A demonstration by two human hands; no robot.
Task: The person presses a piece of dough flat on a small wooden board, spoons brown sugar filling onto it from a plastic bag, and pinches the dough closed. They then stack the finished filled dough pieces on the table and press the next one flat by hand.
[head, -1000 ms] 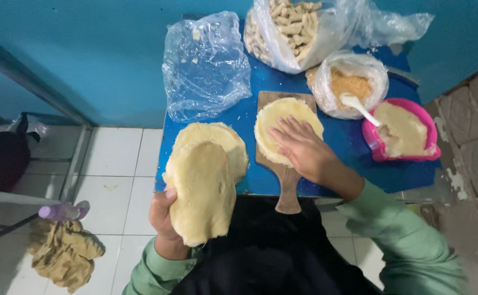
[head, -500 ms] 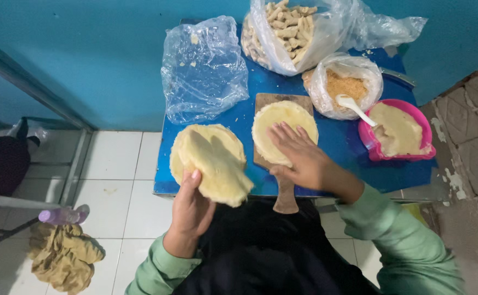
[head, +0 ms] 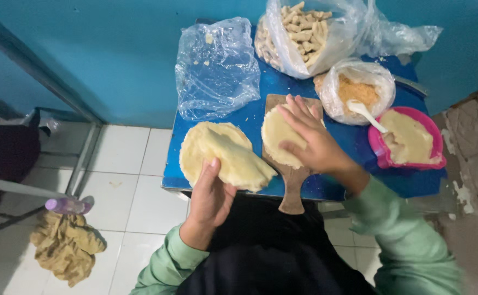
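I see the blue worktop [head: 353, 145] standing against a blue wall, and it carries everything here. At its back edge sits a big clear bag of pale finger-shaped pieces [head: 304, 33], with an almost empty clear bag [head: 214, 68] at the back left corner. A stack of thin pale dough sheets [head: 201, 145] lies at the front left corner. A wooden board [head: 292, 188] lies mid-worktop, its handle hanging over the front edge, and one round dough sheet [head: 274, 136] rests on it. Near the right edge sit a pink bowl of pale paste [head: 411, 142] and, behind it, a small bag of orange crumbs [head: 359, 90] with a white spoon [head: 364, 112] leaning from the bag towards the bowl. My left hand [head: 209, 196] is at the front edge, fingers pinched on a folded dough sheet [head: 239, 164] held up above the stack. My right hand [head: 310, 139] lies flat on the board's sheet, fingers spread apart.
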